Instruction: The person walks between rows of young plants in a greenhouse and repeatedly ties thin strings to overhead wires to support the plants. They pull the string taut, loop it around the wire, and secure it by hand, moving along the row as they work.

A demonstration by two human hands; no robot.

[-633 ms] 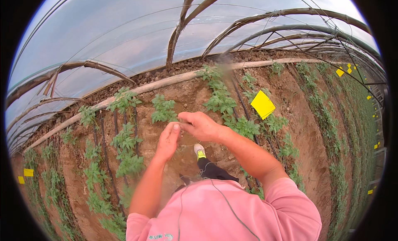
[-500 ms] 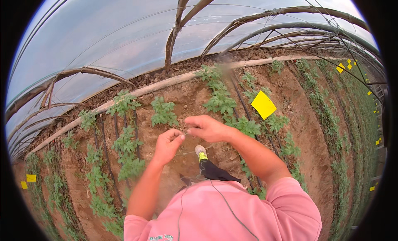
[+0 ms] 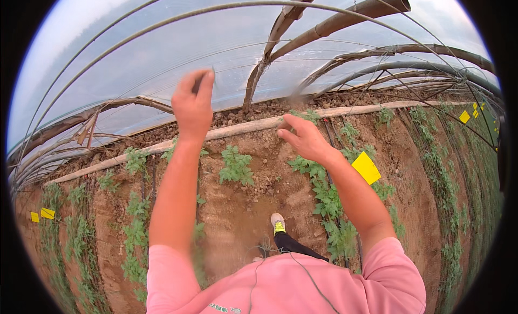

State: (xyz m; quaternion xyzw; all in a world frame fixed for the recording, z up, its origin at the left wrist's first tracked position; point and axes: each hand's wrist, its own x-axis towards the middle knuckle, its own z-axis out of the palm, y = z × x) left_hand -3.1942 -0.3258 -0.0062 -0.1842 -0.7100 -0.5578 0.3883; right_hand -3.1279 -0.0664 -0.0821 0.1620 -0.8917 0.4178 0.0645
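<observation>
Hovering well apart from each other, both bare hands are in front of the pink shirt (image 3: pixel 324 281). The left hand (image 3: pixel 192 109) is the higher one, its fingers curled toward the thumb; a thin, greenish strand (image 3: pixel 213 76) shows right at its fingertips, blurred, so I cannot tell how firmly it is gripped or whether it runs on toward the other hand. The right hand (image 3: pixel 310 141) is lower, fingers bent, thumb and forefinger parted by a narrow gap. Between the two hands and below them in view, a small leafy plant (image 3: pixel 236 166) grows from brown soil (image 3: pixel 232 206), touched by neither. A yellow card (image 3: pixel 367 168) appears just beside the right forearm, and a pale pole (image 3: pixel 243 128) runs behind the plant.
</observation>
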